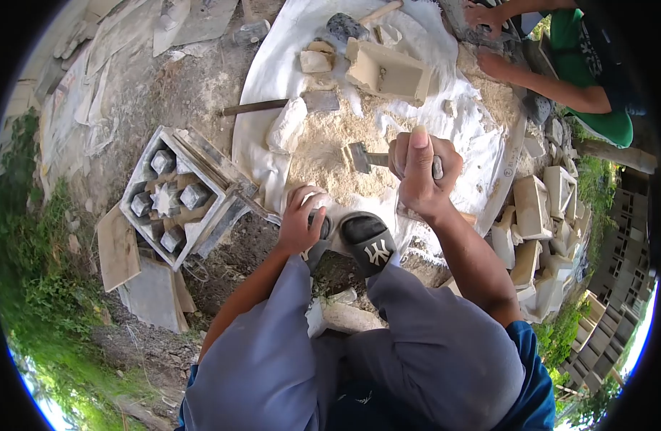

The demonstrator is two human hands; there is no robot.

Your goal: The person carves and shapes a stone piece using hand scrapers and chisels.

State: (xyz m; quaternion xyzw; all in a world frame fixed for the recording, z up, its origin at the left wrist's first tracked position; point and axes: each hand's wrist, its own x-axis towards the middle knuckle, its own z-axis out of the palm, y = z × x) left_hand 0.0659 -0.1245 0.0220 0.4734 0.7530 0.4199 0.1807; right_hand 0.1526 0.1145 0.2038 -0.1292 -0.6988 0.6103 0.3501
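Observation:
My right hand [425, 172] is raised and closed around the handle of a small hammer [360, 158], whose flat dark head points left over pale crumbs and powder. The thumb lies along the top of the fist. Beside my left shoe, my left hand [301, 219] hangs low with its fingers bent and apart, their tips whitish with dust; no held thing shows. Both hands are above the near edge of a white sheet [262, 79] strewn with powder. A pale stone chunk [287, 126] and a second hammer [322, 101] lie beyond my left hand.
A hollow pale block [388, 70] and a dark stone [347, 27] rest farther back. At left stands a hexagonal mould [176, 197] with a star centre. Broken blocks [531, 208] are piled at right. Another person's hands [494, 65] work at upper right.

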